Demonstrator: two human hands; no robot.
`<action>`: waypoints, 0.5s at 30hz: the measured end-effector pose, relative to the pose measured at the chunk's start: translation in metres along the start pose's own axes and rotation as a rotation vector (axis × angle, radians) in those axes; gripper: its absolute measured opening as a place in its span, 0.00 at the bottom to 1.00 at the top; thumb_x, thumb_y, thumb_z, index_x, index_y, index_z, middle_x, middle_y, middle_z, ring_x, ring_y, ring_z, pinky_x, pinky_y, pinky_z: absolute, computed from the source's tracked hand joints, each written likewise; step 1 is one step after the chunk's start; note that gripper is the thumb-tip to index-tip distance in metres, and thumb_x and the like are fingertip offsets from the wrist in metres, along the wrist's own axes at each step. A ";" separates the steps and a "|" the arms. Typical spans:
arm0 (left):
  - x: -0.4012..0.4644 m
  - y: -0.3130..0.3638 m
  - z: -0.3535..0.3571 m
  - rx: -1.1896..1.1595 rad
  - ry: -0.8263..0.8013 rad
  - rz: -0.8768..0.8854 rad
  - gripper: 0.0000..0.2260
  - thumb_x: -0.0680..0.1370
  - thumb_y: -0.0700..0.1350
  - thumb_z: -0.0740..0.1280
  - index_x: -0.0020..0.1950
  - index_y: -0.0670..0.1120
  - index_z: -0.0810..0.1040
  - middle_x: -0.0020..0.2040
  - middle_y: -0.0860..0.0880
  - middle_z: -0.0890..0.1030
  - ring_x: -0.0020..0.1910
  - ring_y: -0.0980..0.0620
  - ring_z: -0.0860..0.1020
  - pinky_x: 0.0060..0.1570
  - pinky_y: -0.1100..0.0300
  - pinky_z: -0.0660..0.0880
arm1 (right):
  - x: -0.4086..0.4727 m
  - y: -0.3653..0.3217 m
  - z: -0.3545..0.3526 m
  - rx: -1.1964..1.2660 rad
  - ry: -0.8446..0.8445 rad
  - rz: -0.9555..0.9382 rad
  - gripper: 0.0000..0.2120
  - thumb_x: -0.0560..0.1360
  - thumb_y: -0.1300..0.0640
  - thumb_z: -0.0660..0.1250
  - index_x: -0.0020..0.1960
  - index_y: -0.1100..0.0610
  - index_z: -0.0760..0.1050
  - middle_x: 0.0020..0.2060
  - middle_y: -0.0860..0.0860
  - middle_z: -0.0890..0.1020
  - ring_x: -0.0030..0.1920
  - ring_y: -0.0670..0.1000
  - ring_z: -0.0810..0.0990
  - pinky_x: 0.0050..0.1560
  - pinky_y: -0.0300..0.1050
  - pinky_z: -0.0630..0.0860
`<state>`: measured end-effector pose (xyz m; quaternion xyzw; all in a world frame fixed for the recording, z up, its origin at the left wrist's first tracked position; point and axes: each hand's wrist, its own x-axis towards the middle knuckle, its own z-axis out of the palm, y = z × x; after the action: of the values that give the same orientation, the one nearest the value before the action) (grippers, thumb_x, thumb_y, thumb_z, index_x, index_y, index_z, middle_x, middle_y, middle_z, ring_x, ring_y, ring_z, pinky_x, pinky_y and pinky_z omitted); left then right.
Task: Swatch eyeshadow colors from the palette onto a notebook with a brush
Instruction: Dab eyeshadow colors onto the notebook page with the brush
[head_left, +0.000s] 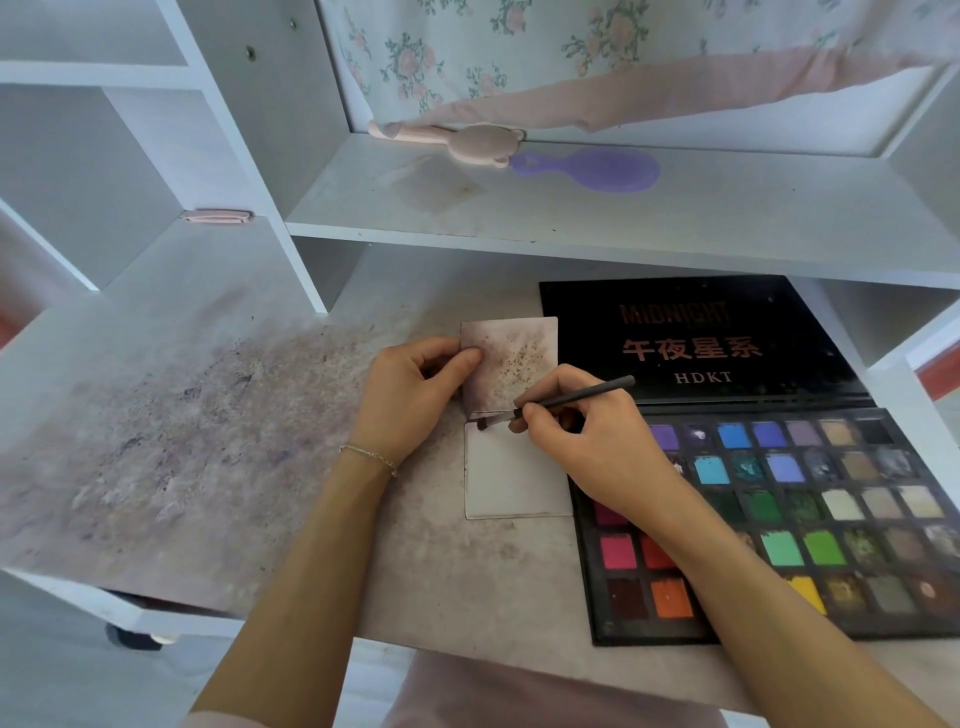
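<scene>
A small open notebook (514, 478) lies on the desk, its upper page smudged with purple-brown powder, its lower page pale. My left hand (415, 400) pinches the left edge of the upper page. My right hand (587, 441) grips a thin dark brush (576, 397), whose dark tip touches the top left of the lower page by the fold. An open black eyeshadow palette (810, 514) with several coloured pans lies to the right, its lid (701, 343) flat behind it; my right forearm covers some pans.
The desk top (182, 431) is stained with purple powder on the left. A shelf above holds a purple hairbrush (597, 169) and a pink bear-shaped item (467, 143). White shelf uprights (249, 156) stand at the back left; floral cloth hangs behind.
</scene>
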<state>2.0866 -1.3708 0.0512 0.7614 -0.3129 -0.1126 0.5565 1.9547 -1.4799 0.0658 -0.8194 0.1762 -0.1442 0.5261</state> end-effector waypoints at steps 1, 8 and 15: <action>0.000 0.000 0.000 0.002 0.001 0.000 0.05 0.75 0.41 0.67 0.46 0.50 0.81 0.40 0.50 0.82 0.39 0.55 0.79 0.41 0.62 0.77 | 0.000 0.000 0.000 0.001 0.000 -0.001 0.06 0.73 0.60 0.65 0.40 0.49 0.74 0.38 0.51 0.83 0.33 0.40 0.74 0.33 0.30 0.71; -0.001 0.001 -0.001 0.015 0.000 0.030 0.07 0.74 0.41 0.67 0.43 0.53 0.80 0.37 0.55 0.81 0.33 0.63 0.77 0.37 0.69 0.75 | -0.001 -0.001 0.000 0.010 -0.012 -0.003 0.07 0.73 0.60 0.65 0.40 0.50 0.74 0.38 0.51 0.82 0.35 0.40 0.76 0.35 0.30 0.72; -0.001 0.002 0.000 -0.015 0.004 0.043 0.07 0.74 0.39 0.67 0.44 0.52 0.80 0.36 0.59 0.80 0.32 0.66 0.77 0.34 0.73 0.72 | -0.002 0.000 0.000 0.011 -0.021 0.009 0.05 0.73 0.60 0.65 0.41 0.52 0.75 0.38 0.51 0.82 0.37 0.41 0.77 0.37 0.31 0.74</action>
<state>2.0854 -1.3704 0.0529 0.7505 -0.3272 -0.1015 0.5651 1.9531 -1.4791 0.0662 -0.8171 0.1737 -0.1340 0.5332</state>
